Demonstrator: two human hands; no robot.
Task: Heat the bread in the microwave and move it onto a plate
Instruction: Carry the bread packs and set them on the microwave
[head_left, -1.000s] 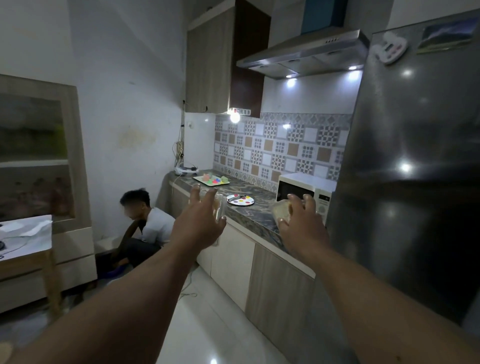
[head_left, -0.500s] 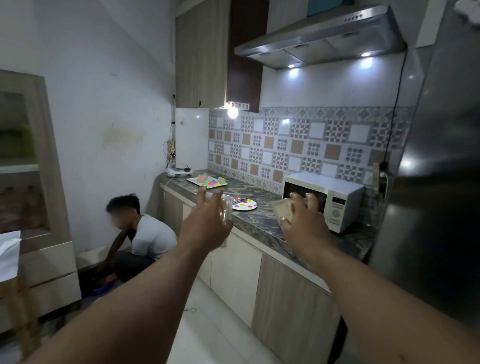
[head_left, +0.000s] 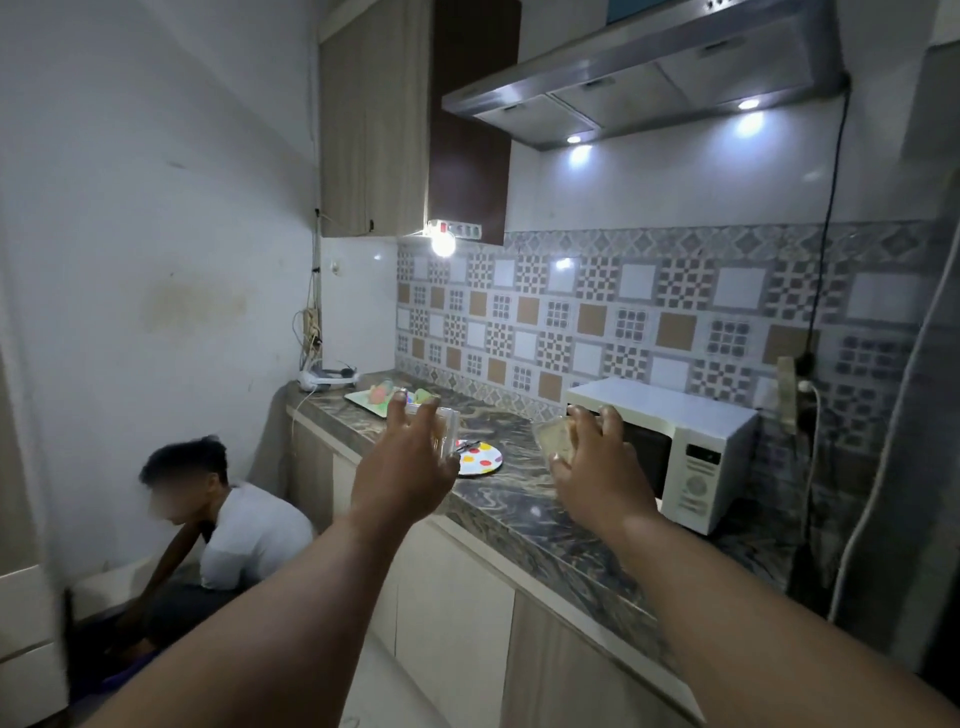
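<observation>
Above the near edge of the table (head_left: 524, 499), both hands reach forward. The left hand (head_left: 402, 470) has its fingers curled round a clear container (head_left: 448, 427), mostly hidden behind the hand. The right hand (head_left: 597, 470) grips the bread (head_left: 555, 439) in a clear wrap, only its pale left part showing past the fingers. Just beyond on the right stands the white microwave (head_left: 691, 457), door closed. A spotted plate (head_left: 480, 458) lies between the hands, farther off.

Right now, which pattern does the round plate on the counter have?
White with coloured dots, red, yellow and orange; the plate shows in the head view.
</observation>
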